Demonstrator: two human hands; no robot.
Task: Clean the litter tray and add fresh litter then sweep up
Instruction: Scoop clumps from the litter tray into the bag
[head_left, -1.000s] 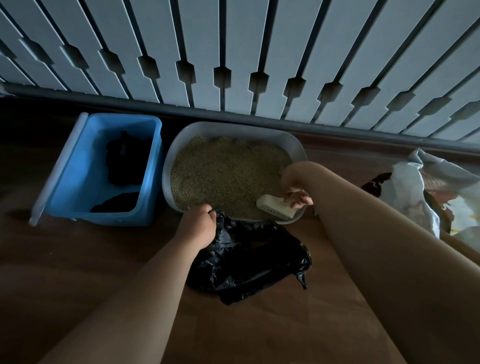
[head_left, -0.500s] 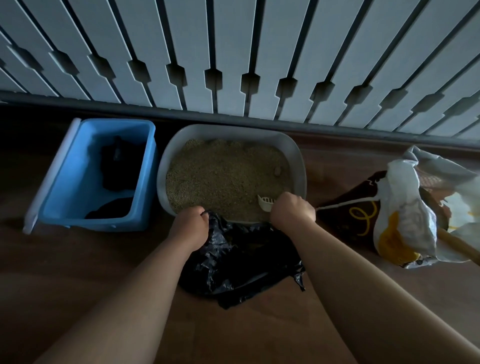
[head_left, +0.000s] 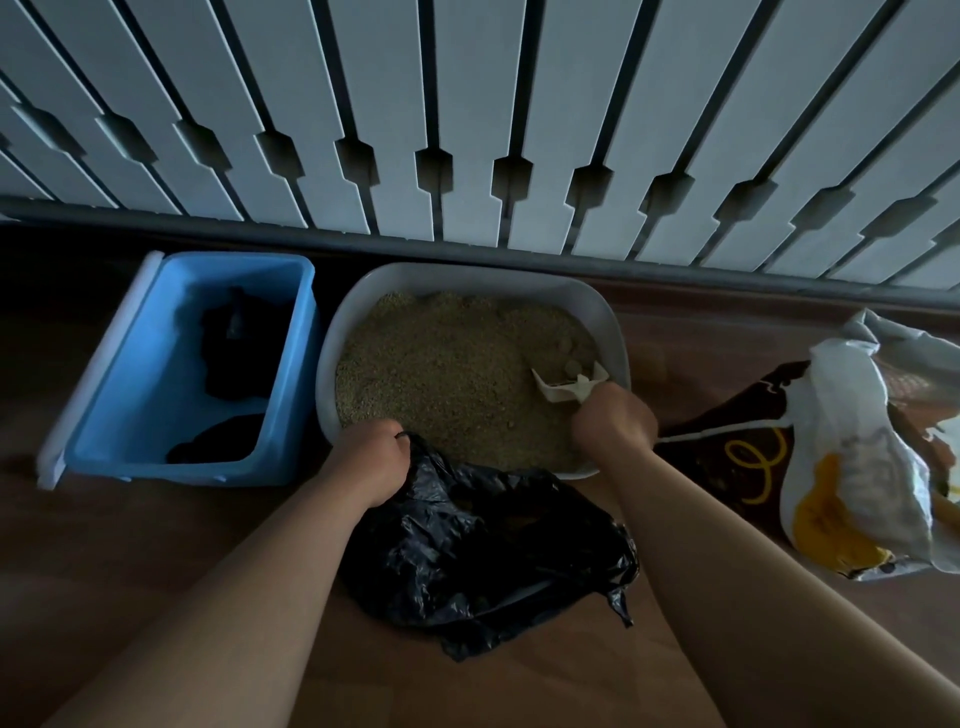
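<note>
The litter tray (head_left: 467, 275) is sitting on the wood floor (head_left: 104, 545) at 12 o'clock, against the slatted railing. The right hand (head_left: 615, 421) is working at the tray's 4 o'clock corner, its grip closed round the handle of a pale plastic scoop (head_left: 563, 387). The left hand (head_left: 371, 457) is gripping the rim of a glossy, crumpled black bag (head_left: 493, 545) at the tray's 6 o'clock edge.

The step looks like sifting. The scoop should probably be sliding under the lumps (head_left: 569, 364) at 3 o'clock and shaking so that loose grains fall back. The bag mouth needs holding wide and close to the rim.

The litter (head_left: 441, 374) is fine, sandy and tan, and the tray is smooth grey with rounded corners. A rigid blue bin (head_left: 156, 470) is standing at 9 o'clock. A crinkled litter sack (head_left: 857, 457) is lying at 3 o'clock.
</note>
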